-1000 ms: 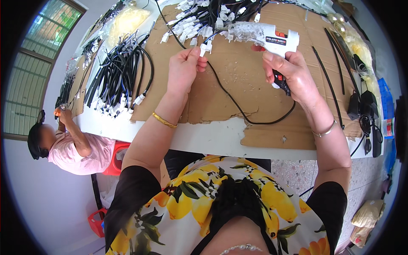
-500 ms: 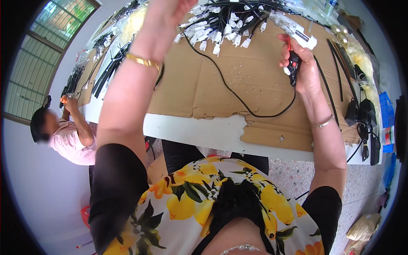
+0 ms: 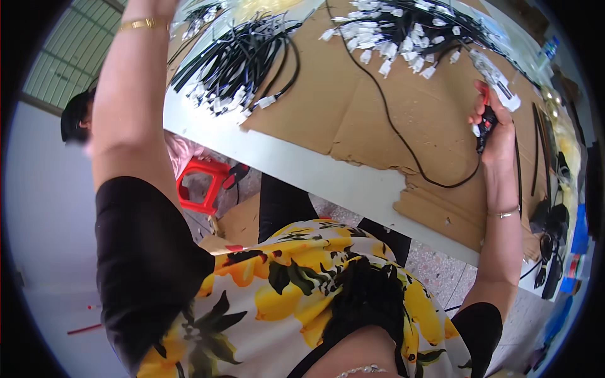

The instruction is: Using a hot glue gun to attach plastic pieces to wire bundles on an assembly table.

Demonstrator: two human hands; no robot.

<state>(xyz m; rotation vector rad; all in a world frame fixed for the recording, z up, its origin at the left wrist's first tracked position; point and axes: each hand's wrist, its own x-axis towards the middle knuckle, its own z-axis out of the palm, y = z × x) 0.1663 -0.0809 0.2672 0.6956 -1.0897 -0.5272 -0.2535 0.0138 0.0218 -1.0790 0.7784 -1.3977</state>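
Note:
My left arm reaches far up at the left. Only the wrist end of my left hand (image 3: 151, 6) shows at the top edge, so its fingers and anything in them are out of sight. At the right, my right hand (image 3: 501, 135) is closed round what looks like a glue gun (image 3: 486, 126), with a black handle, a red trigger and a white, partly clear-wrapped body. Its nozzle end points away from me. From the handle a thin black cord (image 3: 409, 148) loops over the cardboard (image 3: 315, 113) toward the far edge.
A bundle of black cables (image 3: 239, 60) with white ends lies at the left. Farther back is a heap of cables with white connectors (image 3: 403, 44). Black adapters (image 3: 554, 220) lie at the right edge. A red stool (image 3: 205, 189) stands on the floor, near another person (image 3: 75, 116).
The view has swung left, bringing the left cable bundle into sight. My left hand has moved up and left, mostly out of view. My right hand keeps hold of the glue gun.

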